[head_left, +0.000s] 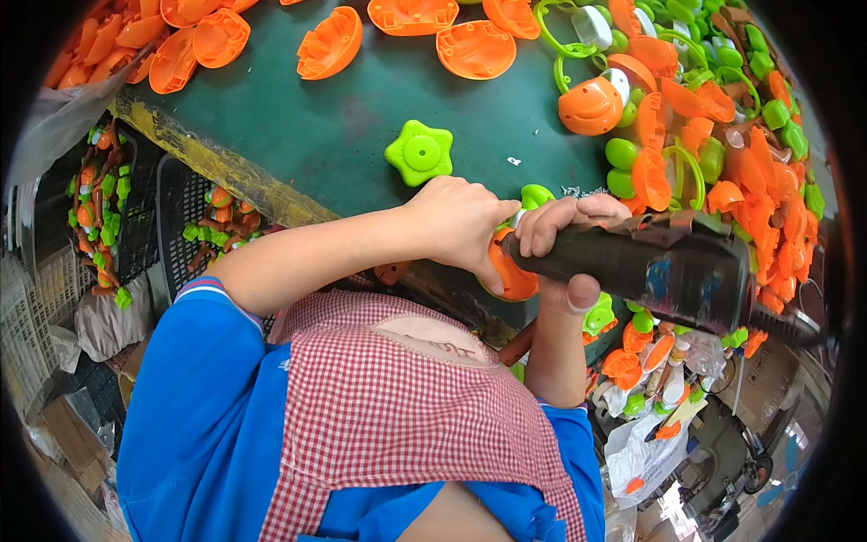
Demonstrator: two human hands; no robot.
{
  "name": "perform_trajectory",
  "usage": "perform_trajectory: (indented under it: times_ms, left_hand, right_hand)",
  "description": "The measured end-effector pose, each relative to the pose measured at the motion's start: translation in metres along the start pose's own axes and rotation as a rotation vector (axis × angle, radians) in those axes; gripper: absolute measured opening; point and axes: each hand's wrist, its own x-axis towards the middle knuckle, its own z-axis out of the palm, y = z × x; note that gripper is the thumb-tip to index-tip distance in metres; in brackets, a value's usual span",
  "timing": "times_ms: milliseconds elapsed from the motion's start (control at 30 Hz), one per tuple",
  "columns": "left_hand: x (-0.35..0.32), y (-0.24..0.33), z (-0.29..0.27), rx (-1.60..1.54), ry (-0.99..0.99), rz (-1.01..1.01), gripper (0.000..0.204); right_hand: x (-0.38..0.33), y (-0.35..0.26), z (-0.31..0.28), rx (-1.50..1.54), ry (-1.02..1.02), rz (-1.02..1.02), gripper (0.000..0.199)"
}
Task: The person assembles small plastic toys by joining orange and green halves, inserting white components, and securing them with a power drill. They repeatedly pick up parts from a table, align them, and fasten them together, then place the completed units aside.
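My left hand is closed round an orange rounded plastic toy part at the table's near edge. A bright green piece shows just beyond its fingers; whether it is joined to the orange part I cannot tell. In my right hand is a dark, thick power screwdriver, lying nearly level with its front end against the orange part. Its bit is hidden between the two hands. A lime-green star-shaped plastic part lies on the green tabletop, just beyond my left hand.
Orange half shells lie along the table's far side. At the right is a heap of orange and green parts. Black crates with more pieces stand below the worn yellow edge. A white bag hangs lower right.
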Motion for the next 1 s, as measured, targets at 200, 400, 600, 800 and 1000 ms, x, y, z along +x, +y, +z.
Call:
perform_trajectory:
  times_ms: [200, 400, 600, 800, 1000]
  left_hand:
    - [-0.005, 0.002, -0.001, -0.033, 0.007, -0.054, 0.066]
    - [-0.010, 0.015, -0.002, 0.088, 0.088, -0.045, 0.083]
    - [-0.147, -0.013, -0.140, 0.094, 0.409, -0.030, 0.082]
    - [-0.433, -0.133, -0.171, -0.096, 0.031, -1.088, 0.072]
    - [-0.316, -0.163, -0.091, 0.525, 0.395, -0.890, 0.045]
  right_hand:
    - [0.012, 0.011, -0.009, 0.175, -0.265, -0.057, 0.076]
    - [-0.004, -0.030, 0.004, 0.013, 0.176, 0.034, 0.103]
    - [-0.044, -0.139, -0.025, 0.140, 0.136, -0.506, 0.084]
    - [-0.141, -0.115, -0.101, -0.324, 0.581, -0.328, 0.070]
    - [-0.201, -0.109, -0.126, -0.399, 1.061, -0.404, 0.055]
